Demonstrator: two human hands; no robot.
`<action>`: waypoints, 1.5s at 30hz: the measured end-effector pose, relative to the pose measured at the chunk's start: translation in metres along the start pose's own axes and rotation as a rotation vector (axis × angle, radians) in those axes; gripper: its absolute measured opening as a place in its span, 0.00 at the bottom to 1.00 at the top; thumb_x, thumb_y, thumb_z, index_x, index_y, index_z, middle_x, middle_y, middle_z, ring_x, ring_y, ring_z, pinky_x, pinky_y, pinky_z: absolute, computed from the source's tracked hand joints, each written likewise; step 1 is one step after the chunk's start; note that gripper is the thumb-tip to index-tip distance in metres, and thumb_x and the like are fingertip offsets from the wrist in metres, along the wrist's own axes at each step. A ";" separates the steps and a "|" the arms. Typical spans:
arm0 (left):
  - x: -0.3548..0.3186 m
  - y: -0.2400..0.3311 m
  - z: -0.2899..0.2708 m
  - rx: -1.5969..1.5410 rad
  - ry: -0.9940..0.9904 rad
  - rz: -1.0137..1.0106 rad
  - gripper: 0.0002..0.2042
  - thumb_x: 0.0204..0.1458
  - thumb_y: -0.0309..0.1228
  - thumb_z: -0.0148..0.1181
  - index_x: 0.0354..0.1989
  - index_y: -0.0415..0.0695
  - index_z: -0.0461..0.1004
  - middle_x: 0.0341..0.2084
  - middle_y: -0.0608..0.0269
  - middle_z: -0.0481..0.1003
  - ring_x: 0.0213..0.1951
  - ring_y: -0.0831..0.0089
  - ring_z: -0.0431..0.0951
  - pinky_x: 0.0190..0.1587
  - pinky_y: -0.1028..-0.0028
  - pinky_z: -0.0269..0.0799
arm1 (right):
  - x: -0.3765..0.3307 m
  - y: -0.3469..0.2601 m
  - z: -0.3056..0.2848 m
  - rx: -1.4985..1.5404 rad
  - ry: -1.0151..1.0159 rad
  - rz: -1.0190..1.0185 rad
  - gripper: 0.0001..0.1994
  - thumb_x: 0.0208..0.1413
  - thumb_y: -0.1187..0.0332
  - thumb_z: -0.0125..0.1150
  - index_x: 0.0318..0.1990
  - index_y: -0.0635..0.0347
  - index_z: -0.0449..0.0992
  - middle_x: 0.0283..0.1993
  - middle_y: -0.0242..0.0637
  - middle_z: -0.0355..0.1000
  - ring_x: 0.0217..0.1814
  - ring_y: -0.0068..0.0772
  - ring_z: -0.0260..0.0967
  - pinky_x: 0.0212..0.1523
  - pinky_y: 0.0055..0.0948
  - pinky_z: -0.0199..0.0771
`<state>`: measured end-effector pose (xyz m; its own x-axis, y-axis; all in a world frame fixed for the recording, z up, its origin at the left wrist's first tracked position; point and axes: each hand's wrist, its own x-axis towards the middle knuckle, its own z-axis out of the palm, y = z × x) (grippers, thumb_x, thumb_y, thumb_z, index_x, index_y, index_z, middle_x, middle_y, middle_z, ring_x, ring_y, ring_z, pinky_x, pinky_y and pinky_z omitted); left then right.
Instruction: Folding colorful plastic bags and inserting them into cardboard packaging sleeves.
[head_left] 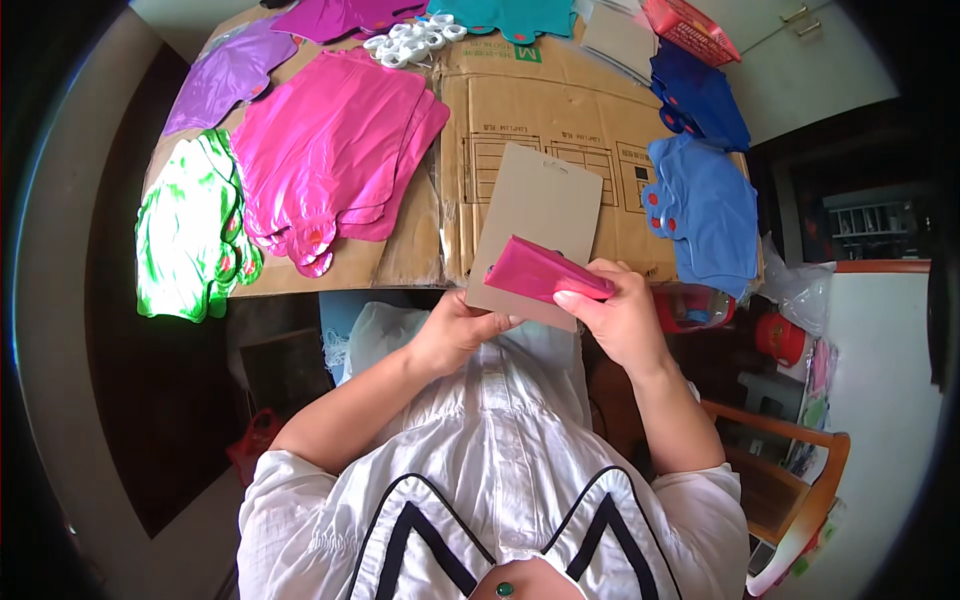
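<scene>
My left hand (448,335) is closed on the lower left corner of a beige card (545,200) with a small slot near its far edge. The card lies tilted over the table's near edge. Across its lower part rests a folded flat piece of shiny pink film (540,270). My right hand (628,318) pinches the right end of this folded film, thumb on top and fingers behind. Whether those fingers also touch the card is hidden. Left of the card, a stack of pink foil balloons (330,140) lies flat on the table.
Brown cardboard (480,85) covers the table. Green-white foil balloons (190,225), purple ones (225,80) and blue ones (705,210) lie around the sides. White rings (410,45), a red basket (690,32) and more cards (615,40) sit at the back. A wooden chair (825,440) stands at right.
</scene>
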<state>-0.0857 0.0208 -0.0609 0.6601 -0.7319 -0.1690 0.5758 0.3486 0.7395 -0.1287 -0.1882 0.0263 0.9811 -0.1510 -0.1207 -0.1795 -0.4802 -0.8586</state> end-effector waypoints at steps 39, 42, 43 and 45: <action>-0.006 0.015 0.045 -0.249 0.427 -0.144 0.15 0.66 0.39 0.48 0.48 0.41 0.72 0.39 0.61 0.79 0.37 0.74 0.81 0.40 0.71 0.80 | 0.067 0.004 0.016 -0.878 -0.465 -0.900 0.46 0.56 0.35 0.43 0.71 0.61 0.48 0.76 0.48 0.39 0.78 0.47 0.36 0.74 0.51 0.32; -0.005 0.016 0.046 -0.215 0.440 -0.161 0.15 0.66 0.39 0.47 0.47 0.41 0.72 0.38 0.61 0.79 0.37 0.73 0.81 0.40 0.71 0.80 | 0.056 0.002 0.013 -0.816 -0.509 -0.850 0.46 0.56 0.35 0.44 0.72 0.62 0.46 0.76 0.48 0.39 0.79 0.47 0.34 0.75 0.51 0.30; -0.005 0.016 0.047 -0.204 0.444 -0.166 0.15 0.66 0.39 0.47 0.47 0.41 0.72 0.38 0.61 0.79 0.37 0.73 0.81 0.40 0.70 0.80 | 0.056 0.001 0.014 -0.830 -0.509 -0.857 0.46 0.56 0.36 0.44 0.72 0.63 0.46 0.76 0.48 0.38 0.79 0.47 0.33 0.75 0.51 0.30; -0.005 0.016 0.048 -0.180 0.469 -0.162 0.16 0.66 0.41 0.47 0.47 0.40 0.72 0.39 0.60 0.79 0.37 0.72 0.81 0.40 0.70 0.80 | 0.058 0.002 0.016 -0.858 -0.509 -0.868 0.46 0.56 0.37 0.45 0.72 0.63 0.45 0.76 0.48 0.38 0.79 0.46 0.33 0.75 0.51 0.30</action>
<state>-0.1027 0.0015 -0.0168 0.6773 -0.4587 -0.5753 0.7346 0.3783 0.5632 -0.0707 -0.1843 0.0097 0.6829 0.7299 -0.0295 0.7134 -0.6750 -0.1880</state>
